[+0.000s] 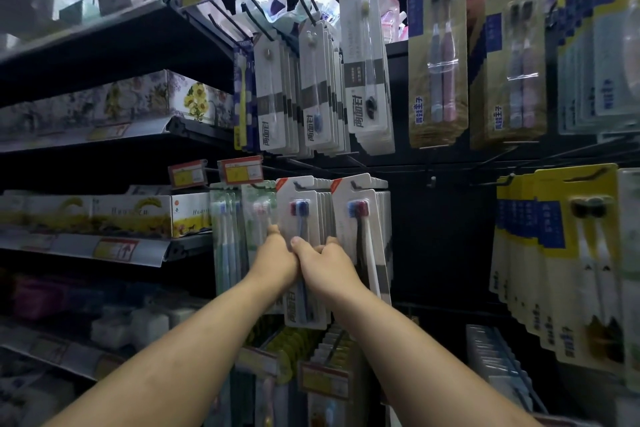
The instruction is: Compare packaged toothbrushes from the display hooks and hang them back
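A white toothbrush pack (300, 215) with a red and a blue brush head hangs at the front of a row on a black hook (298, 186) in the middle of the display. My left hand (277, 253) grips its left edge, thumb side up. My right hand (323, 258) pinches its right edge, with the thumb on the front. Both hands touch each other at the pack's middle. To the right hangs a second white pack row (360, 218) with a red and blue head and black and white handles.
Above hang more white single-brush packs (313, 87) and tan two-brush packs (437, 52). Yellow and white packs (571, 253) fill the right side. Shelves with boxed goods (131, 215) run along the left. Price tags (240, 170) jut out on the hook ends.
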`<state>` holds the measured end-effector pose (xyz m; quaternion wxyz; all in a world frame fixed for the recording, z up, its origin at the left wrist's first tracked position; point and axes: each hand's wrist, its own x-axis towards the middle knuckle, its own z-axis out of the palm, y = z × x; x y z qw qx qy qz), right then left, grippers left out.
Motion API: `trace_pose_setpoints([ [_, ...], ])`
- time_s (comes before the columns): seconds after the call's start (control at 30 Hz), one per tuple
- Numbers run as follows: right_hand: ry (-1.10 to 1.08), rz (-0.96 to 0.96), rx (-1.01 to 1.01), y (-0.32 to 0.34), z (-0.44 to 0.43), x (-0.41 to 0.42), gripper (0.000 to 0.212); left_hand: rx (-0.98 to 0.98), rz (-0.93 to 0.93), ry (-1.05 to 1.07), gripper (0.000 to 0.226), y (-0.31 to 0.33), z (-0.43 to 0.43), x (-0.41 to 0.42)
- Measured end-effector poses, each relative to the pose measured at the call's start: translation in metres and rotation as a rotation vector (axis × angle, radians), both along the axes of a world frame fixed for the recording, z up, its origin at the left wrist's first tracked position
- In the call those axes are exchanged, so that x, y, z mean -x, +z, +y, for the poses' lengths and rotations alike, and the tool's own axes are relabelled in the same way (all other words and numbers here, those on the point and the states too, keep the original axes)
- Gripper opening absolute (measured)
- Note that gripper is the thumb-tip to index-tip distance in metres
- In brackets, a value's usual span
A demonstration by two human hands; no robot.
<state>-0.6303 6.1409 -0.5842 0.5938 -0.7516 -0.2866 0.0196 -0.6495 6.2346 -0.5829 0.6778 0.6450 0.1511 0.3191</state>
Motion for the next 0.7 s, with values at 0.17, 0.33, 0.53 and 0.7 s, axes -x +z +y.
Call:
trace_pose_setpoints([
  [0.17,0.014,0.067,-0.045,-0.004,-0.003,-0.001,0.078,-0.276,0.168,0.100,0.058,0.001,0.001,0.004],
  [0.33,0.017,0.060,-0.034,-0.007,-0.007,0.000,0.068,-0.569,0.279,0.141,0.073,-0.002,0.009,0.011],
  [0.53,0.023,0.045,0.073,-0.008,-0.021,0.007,0.057,-0.691,0.372,0.024,0.067,-0.014,0.017,0.029],
  [0.7,0.059,-0.075,0.303,-0.002,-0.049,0.026,0.032,-0.910,0.585,0.090,0.039,-0.012,0.018,0.053],
])
